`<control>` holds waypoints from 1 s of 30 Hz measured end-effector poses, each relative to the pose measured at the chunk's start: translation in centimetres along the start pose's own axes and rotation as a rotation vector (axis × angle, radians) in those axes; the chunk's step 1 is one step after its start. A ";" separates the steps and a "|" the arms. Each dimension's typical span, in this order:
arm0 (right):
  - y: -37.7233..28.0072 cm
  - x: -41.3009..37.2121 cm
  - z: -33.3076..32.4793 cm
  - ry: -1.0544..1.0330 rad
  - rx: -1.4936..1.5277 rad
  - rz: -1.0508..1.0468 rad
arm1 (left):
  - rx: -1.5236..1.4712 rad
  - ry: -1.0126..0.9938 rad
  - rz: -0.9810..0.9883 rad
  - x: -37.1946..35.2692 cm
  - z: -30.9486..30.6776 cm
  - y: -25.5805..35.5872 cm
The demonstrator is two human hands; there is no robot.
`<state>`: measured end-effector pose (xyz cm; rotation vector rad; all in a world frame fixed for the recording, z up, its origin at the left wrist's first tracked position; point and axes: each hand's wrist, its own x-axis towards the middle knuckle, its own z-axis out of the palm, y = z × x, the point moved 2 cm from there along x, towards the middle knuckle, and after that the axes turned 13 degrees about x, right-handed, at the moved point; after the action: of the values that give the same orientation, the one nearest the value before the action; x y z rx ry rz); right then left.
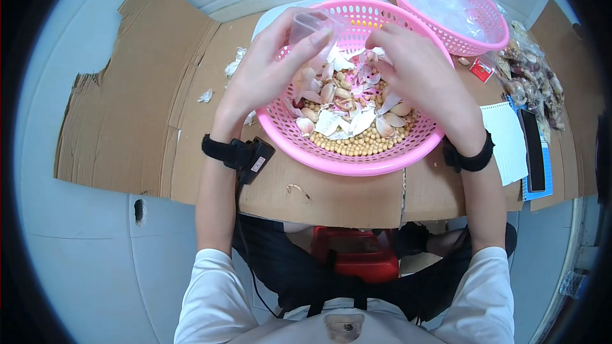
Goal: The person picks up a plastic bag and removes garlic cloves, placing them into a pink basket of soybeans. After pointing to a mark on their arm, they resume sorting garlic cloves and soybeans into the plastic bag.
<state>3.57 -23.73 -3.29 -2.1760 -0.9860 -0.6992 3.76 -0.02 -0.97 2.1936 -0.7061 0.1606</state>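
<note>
My left hand (264,73) grips a small clear plastic bag (319,32) between thumb and fingers, above the left side of a pink perforated basket (354,167). Over the basket's right side is my right hand (421,73), its fingers curled down close to the contents; what they pinch, if anything, is hidden. Inside the basket lie yellowish soybeans (357,146), garlic cloves (384,127) and white paper scraps (328,122). Pinkish garlic skins (362,83) are strewn in the middle, between my hands.
At the back right, another pink basket (494,41) holds clear plastic bags (443,6). Filled bags (532,83), a red packet (481,71), a notepad (505,143) and a black phone (531,150) lie rightward. Cardboard (319,207) covers the table; a red stool (363,266) stands below.
</note>
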 end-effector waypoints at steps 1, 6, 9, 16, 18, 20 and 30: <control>0.1 -0.4 0.2 -0.131 -0.044 0.064 | 0.006 0.008 0.000 -0.1 -0.1 0.1; -0.7 0.1 -0.2 -0.453 -0.150 0.332 | 0.025 0.007 -0.009 -0.1 0.0 0.1; -0.7 0.2 -0.1 -0.504 -0.132 0.394 | 0.008 -0.008 -0.024 -0.1 0.0 0.2; -0.5 -0.3 0.2 -0.300 -0.065 0.209 | -0.025 0.080 0.028 -0.2 0.3 0.1; -0.5 -0.5 0.1 -0.216 -0.034 0.139 | -0.036 0.079 0.034 -0.2 0.4 0.2; -0.5 -0.5 0.3 -0.442 -0.090 0.308 | -0.052 0.076 0.032 -0.1 0.4 0.3; -1.7 0.1 -0.2 -0.450 -0.012 0.280 | -0.030 0.066 0.025 -0.3 0.2 0.5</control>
<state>2.21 -22.98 -2.51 -2.4734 -0.8609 -0.0822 3.25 -0.32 -0.88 2.1418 -0.6945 0.2330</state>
